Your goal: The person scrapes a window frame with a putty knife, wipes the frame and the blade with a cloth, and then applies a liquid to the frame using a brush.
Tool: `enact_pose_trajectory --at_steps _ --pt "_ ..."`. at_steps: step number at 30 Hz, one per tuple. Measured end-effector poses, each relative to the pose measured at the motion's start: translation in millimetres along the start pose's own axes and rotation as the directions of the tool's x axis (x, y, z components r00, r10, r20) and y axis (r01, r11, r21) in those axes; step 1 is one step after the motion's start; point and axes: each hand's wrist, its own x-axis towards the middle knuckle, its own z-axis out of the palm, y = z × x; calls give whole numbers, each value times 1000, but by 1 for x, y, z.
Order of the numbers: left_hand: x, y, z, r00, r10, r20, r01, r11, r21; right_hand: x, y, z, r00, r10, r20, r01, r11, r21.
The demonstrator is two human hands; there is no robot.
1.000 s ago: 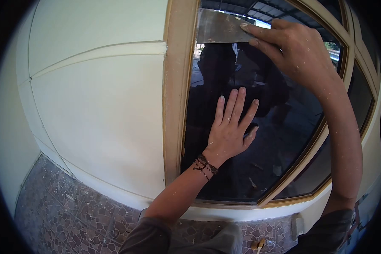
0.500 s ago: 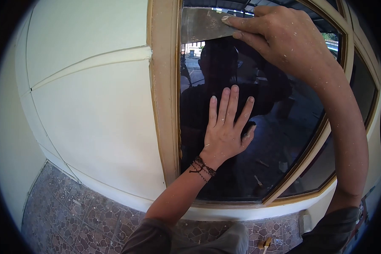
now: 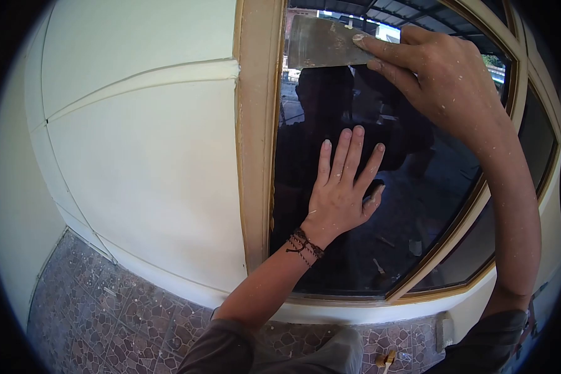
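Note:
My left hand (image 3: 343,193) lies flat on the dark window glass (image 3: 380,237), fingers spread and pointing up, a braided band at the wrist. My right hand (image 3: 436,68) grips a wide metal scraper (image 3: 321,42) high on the pane. The blade's left edge rests against the tan wooden window frame (image 3: 255,137). The scraper's handle is hidden inside my right hand. A dark reflection of a person shows in the glass between my hands.
A cream wall (image 3: 143,149) with raised moulding lines runs left of the frame. Patterned stone floor tiles (image 3: 112,311) lie below. A second glass pane (image 3: 530,143) continues at the right. A small yellowish object (image 3: 384,359) lies on the floor near my knees.
The view shifted left then back right. The scraper blade stays high against the frame, moved only slightly. My left hand has kept its flat hold on the glass.

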Motion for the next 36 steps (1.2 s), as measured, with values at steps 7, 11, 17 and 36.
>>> enact_pose_trajectory --at_steps 7,11,17,36 --pt "0 -1 0 1000 3 -11 -3 1000 -14 1 -4 1 999 -27 -21 27 1000 1" --pt "-2 -1 0 1000 6 -14 -6 1000 -11 -11 9 -3 992 -37 -117 50 993 108" --pt "-14 -8 -8 987 -6 -162 -38 963 -268 -89 -18 -29 919 386 79 -324 628 708" --pt "-157 54 -170 408 -609 680 782 618 84 -320 -300 21 722 -190 666 -577 -697 427"
